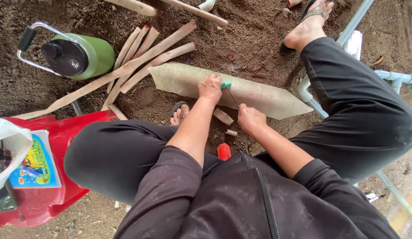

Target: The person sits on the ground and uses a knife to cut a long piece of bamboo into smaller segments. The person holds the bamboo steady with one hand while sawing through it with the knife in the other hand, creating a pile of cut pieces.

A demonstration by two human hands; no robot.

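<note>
A green jug (pixel 88 55) and loose split strips (pixel 139 57) lie on the soil left of the fingers. The left hand (pixel 210 87) presses curled fingers onto the pale flat sheath (pixel 241 90), beside a green-handled blade (pixel 229 90). The right hand (pixel 251 118) is closed at the blade's near end, just below the sheath's edge.

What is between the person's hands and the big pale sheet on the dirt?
Nothing visible. The left hand rests right on the pale sheet, beside a small green-handled tool. The right hand sits at the sheet's near edge, holding a thin dark blade against it.
</note>
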